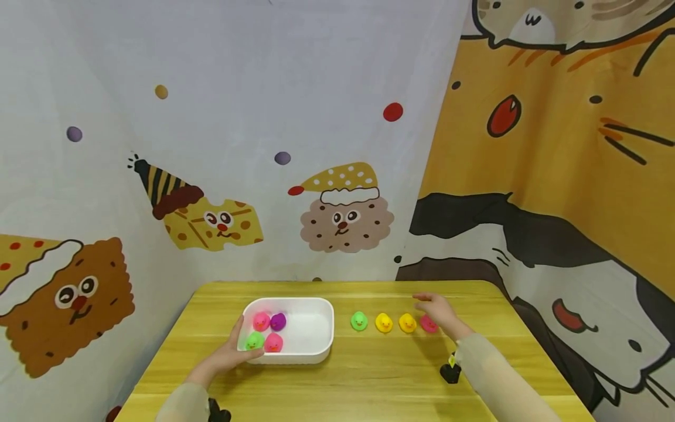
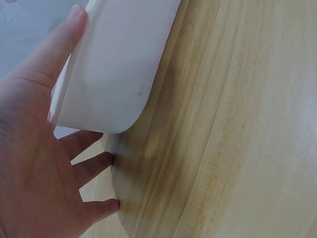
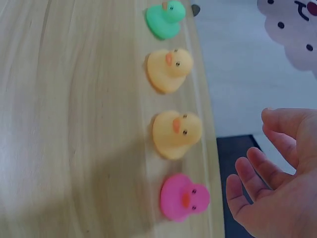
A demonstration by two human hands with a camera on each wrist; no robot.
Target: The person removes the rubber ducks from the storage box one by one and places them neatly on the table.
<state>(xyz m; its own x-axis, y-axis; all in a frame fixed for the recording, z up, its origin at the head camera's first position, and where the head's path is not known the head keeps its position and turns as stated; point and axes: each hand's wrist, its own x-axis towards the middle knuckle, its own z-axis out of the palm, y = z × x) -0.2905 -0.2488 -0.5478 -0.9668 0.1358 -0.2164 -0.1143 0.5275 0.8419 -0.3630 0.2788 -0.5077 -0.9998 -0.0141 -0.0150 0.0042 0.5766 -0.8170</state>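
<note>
A white plastic tub (image 1: 316, 354) stands on the wooden table, with several rubber ducks inside: a pink duck (image 1: 261, 321), a purple one, a green one and another pink one. My left hand (image 1: 232, 350) rests spread around the tub's near left corner, thumb along the front rim (image 2: 69, 79); three fingers fan out loosely beside the wall. A row of ducks lies right of the tub: a green duck (image 1: 359, 321), two yellow ducks (image 3: 176, 135) and a pink duck (image 3: 184, 197). Beside and above that pink duck hovers my right hand (image 3: 277, 183), fingers loosely bent and holding nothing.
The table (image 1: 337, 387) ends at a white cloth wall (image 1: 337, 117) printed with cartoon food. A cloth with large cartoon cats (image 1: 527, 176) hangs on the right. Black wrist mounts (image 1: 450, 373) sit by the sleeves.
</note>
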